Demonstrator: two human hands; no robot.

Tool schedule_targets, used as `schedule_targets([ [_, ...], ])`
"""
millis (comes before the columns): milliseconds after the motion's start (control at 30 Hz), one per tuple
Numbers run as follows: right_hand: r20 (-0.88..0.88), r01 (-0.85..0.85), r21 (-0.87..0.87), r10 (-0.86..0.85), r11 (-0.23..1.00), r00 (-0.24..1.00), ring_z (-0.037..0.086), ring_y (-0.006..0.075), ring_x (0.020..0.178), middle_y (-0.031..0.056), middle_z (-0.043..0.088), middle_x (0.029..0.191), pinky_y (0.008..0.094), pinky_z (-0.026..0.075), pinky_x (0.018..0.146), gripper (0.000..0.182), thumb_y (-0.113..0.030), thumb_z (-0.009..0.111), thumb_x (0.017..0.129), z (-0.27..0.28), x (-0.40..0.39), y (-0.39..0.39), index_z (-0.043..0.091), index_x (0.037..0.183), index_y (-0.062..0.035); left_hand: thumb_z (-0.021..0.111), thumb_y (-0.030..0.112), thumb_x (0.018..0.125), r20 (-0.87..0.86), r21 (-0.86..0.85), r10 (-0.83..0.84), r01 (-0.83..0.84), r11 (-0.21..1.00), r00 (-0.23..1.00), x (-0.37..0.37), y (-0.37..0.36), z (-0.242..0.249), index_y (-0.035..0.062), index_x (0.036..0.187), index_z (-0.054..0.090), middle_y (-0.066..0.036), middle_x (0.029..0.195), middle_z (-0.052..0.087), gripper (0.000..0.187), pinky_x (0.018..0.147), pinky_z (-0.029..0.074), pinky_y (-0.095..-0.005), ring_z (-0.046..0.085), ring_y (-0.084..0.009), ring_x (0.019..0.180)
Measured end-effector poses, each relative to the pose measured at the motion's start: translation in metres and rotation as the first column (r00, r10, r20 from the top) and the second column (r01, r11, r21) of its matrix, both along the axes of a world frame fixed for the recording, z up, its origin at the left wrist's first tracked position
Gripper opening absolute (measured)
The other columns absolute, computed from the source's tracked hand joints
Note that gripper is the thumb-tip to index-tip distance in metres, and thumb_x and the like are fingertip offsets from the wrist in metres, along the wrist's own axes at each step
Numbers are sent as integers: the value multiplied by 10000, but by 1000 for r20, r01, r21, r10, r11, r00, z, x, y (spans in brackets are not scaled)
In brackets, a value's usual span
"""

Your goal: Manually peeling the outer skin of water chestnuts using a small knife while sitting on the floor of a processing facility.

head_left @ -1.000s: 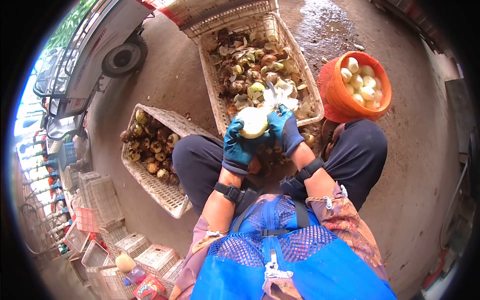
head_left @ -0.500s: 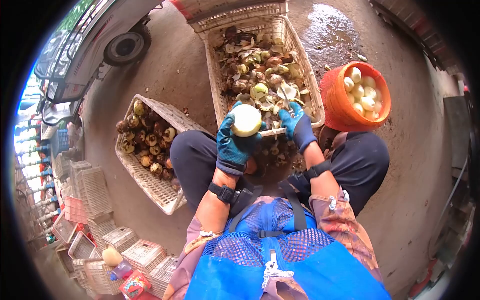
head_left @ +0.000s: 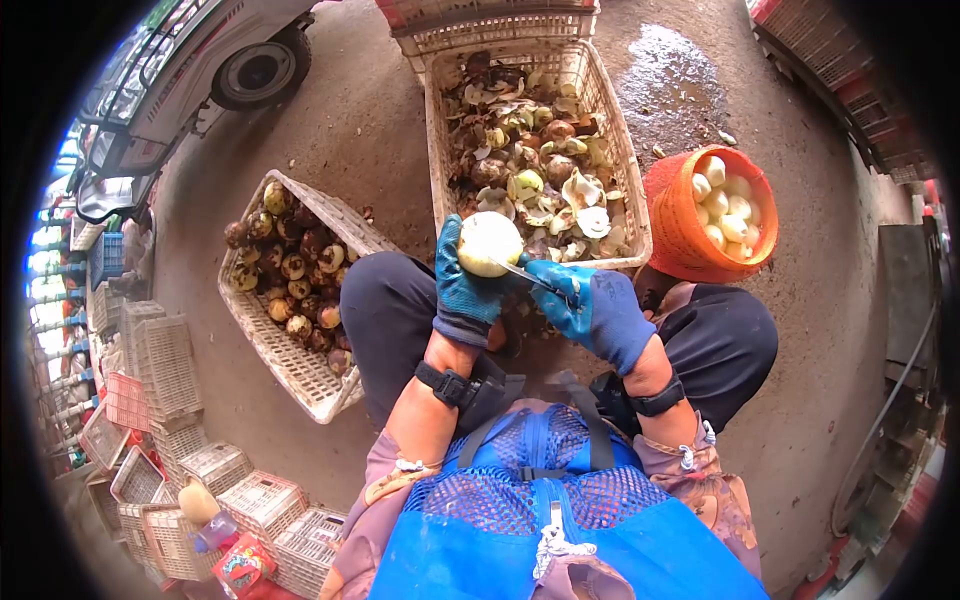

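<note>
My left hand (head_left: 464,292), in a blue-green glove, is closed around a pale peeled onion (head_left: 489,243) above the near edge of the middle crate. A small knife (head_left: 526,273) is gripped in my gloved right hand (head_left: 597,308); its blade meets the onion's lower right side. Below and beyond both hands, the middle crate (head_left: 437,150) holds onion skins and scraps. To the right stands an orange bucket (head_left: 672,215) of peeled white onions (head_left: 737,207). At the left, a tilted crate (head_left: 290,382) contains brown, unpeeled onions (head_left: 293,267).
Stacked plastic crates (head_left: 168,365) fill the lower left, with a bottle (head_left: 215,533) and a red packet (head_left: 243,565) on them. A vehicle wheel (head_left: 258,72) is at the upper left. Wet ground (head_left: 672,85) lies beyond the bucket. My bent knees flank the work area.
My right hand has come back from over the scraps crate and turned inward, bringing the knife blade against the onion. A pale piece of peel now lies among the scraps. My left hand still grips the onion.
</note>
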State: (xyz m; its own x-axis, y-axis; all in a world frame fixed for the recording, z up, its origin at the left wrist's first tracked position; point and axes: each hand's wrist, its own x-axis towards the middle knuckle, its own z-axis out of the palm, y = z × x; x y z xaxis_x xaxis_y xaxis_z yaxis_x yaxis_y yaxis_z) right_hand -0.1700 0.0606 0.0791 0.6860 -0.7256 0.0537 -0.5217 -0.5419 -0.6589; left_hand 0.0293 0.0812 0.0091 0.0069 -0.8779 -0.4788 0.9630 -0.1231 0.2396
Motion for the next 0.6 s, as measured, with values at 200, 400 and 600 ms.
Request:
schedule_targets([
  [200,-196,-25,-52,14,998,981,663,342,811,127,693,984,426,525,648,340,-297,581,915,10,-1,-2,622,1231,-180,546,553,895,38,-49,-94,96,994,995,2,2,4,14,1183,589,-223,1107,655,613,801,556,-527,657,-386,941],
  [400,-371,-43,-163,-20,986,928,673,293,760,100,690,888,423,512,591,354,-273,583,901,9,-7,-4,610,1243,-187,573,511,890,70,-19,-72,73,997,995,-2,2,-4,32,1160,600,-196,1070,665,551,824,548,-517,658,-371,917],
  [600,-445,70,-259,-183,963,876,673,278,713,87,669,823,427,498,544,420,-227,599,863,-16,6,9,586,1282,-214,607,494,885,229,29,31,-39,999,973,-11,3,-3,82,1126,603,-117,996,671,478,814,552,-487,659,-289,894],
])
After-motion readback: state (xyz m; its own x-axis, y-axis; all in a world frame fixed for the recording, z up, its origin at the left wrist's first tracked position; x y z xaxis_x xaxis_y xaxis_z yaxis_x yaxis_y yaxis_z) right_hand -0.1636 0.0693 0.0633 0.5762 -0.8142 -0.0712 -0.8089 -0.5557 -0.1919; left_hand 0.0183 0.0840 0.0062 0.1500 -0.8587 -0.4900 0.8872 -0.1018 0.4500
